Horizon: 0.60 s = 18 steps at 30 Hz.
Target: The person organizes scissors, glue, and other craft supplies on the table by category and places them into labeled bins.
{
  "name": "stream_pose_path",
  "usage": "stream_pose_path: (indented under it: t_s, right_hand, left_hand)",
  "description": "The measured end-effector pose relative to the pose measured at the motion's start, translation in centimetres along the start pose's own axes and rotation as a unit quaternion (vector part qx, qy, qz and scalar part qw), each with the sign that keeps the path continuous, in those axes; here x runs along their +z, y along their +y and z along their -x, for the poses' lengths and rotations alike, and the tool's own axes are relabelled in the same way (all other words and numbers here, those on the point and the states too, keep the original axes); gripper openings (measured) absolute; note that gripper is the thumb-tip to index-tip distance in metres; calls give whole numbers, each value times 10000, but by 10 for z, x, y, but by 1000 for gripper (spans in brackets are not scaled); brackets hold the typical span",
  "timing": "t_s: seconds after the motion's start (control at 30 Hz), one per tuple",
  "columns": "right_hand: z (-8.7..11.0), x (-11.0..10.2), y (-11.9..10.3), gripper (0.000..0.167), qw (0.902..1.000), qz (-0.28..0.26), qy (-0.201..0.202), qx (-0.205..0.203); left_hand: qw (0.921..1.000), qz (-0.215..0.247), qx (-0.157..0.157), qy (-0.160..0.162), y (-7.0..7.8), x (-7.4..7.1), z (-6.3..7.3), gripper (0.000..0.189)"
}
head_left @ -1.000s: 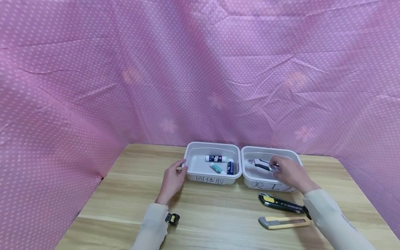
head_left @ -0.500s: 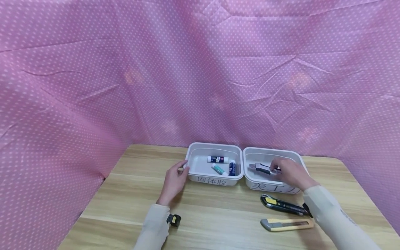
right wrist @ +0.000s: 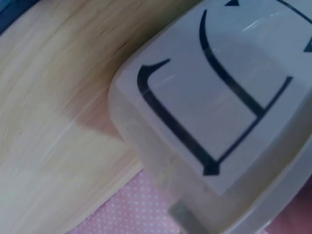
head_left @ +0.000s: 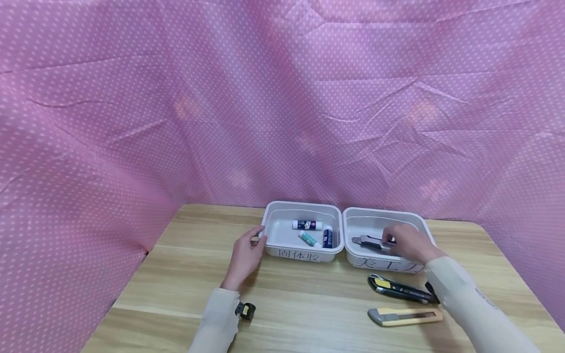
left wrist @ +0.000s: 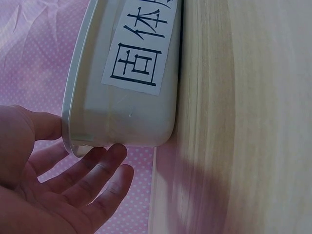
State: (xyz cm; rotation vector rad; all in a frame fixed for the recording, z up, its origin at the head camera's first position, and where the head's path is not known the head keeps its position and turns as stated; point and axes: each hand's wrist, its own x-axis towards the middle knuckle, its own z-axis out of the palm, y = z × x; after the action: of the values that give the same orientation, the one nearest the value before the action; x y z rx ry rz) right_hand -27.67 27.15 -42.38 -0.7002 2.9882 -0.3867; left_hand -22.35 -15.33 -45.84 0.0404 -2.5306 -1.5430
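Though the right hand (head_left: pixel 408 242) pinching it hides its rear, a utility knife (head_left: pixel 371 242) shows right of frame centre in the tub labelled 美工刀 (head_left: pixel 384 212); the left hand (head_left: pixel 245 251) grips the tub labelled 固体胶 (head_left: pixel 304 203).

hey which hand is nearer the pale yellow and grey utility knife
Right. The right hand reaches into the right white plastic box, just beyond the knife; the left hand touches the left white plastic box, far to the knife's left.
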Motion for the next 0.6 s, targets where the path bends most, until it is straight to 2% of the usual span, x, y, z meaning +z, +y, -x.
stream_pose_path:
  t_s: [0.37, 0.6]
  right_hand:
    - [-4, 1, 5, 22, 9989, 149, -425, 164]
    - [-6, 2, 6, 17, 9994, 82, -272, 189]
  left_hand:
    - [10000, 38, 38, -40, 0, 0, 0, 42]
    - [10000, -17, 55, -15, -2, -1, 0, 42]
